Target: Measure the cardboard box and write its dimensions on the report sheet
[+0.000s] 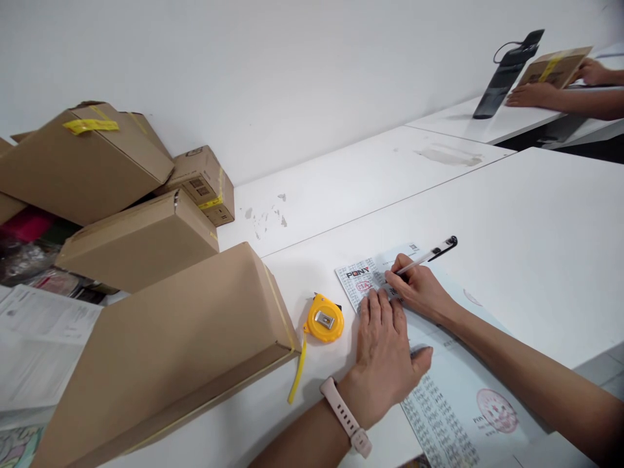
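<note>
A light blue printed paper [441, 383] with red stamps and handwriting-like print lies on the white table under both hands. My right hand [422, 286] grips a pen [429, 252] with a clear barrel and black end, its tip hidden behind the fingers near the paper's printed top. My left hand [387, 348] rests flat on the paper, fingers stretched out, with a pale pink band [344, 413] on its wrist. To its left sits a yellow tape measure [325, 318] with a yellow strap.
A large cardboard box [185, 344] stands left of the tape measure, with more boxes [88, 156] piled behind. Printed sheets [43, 338] lie at far left. At the upper right, a dark bottle [504, 78] stands near another person's hands [536, 95] holding a small carton [553, 68].
</note>
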`<state>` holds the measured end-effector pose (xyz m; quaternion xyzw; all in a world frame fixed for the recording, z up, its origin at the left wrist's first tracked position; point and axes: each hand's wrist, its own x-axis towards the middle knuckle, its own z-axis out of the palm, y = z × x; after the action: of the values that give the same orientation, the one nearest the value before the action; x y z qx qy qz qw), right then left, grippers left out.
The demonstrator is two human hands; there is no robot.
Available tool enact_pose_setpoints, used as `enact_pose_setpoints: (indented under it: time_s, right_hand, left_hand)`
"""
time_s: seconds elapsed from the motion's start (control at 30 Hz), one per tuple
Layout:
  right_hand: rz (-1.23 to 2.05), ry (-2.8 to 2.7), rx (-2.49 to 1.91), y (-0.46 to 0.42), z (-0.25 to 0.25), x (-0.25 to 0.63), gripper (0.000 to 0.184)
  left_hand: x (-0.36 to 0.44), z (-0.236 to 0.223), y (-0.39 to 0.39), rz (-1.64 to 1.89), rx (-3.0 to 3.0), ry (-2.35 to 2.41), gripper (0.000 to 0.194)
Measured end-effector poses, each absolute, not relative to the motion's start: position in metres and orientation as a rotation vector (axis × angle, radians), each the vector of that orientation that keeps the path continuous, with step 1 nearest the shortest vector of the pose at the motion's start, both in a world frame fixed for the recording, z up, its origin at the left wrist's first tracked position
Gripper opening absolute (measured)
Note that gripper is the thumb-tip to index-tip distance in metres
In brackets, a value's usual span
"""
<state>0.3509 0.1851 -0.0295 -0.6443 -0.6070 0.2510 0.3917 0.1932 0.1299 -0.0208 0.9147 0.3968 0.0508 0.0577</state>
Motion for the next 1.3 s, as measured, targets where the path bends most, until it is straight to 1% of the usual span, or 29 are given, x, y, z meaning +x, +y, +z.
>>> enact_pose_setpoints:
  time_s: [0.2, 0.37, 0.67, 1.3]
  right_hand:
    - [0.625, -1.542, -1.649, 0.1852, -0.0299, 0.3511, 0.021]
    - [0.659, -1.522, -1.643, 0.1850, -0.0293, 0.3511, 0.022]
    - [0.621, -1.528, -1.660, 0.1851, -0.0293, 0.3509, 0.022]
    - [0.642, -1.526, -1.658, 0.1860, -0.0298, 0.3523, 0.021]
  left_hand:
    - [0.1927, -0.0227, 0.1295, 0.166, 2.778, 1.204, 0.082]
    - [0.1923, -0.0254, 0.1291, 0.189, 2.785, 1.209, 0.082]
    - [0.1925, -0.0243, 0.1294, 0.212, 2.769, 1.207, 0.081]
    - [0.1925, -0.0236, 0.1310, 0.184, 2.777, 1.197, 0.082]
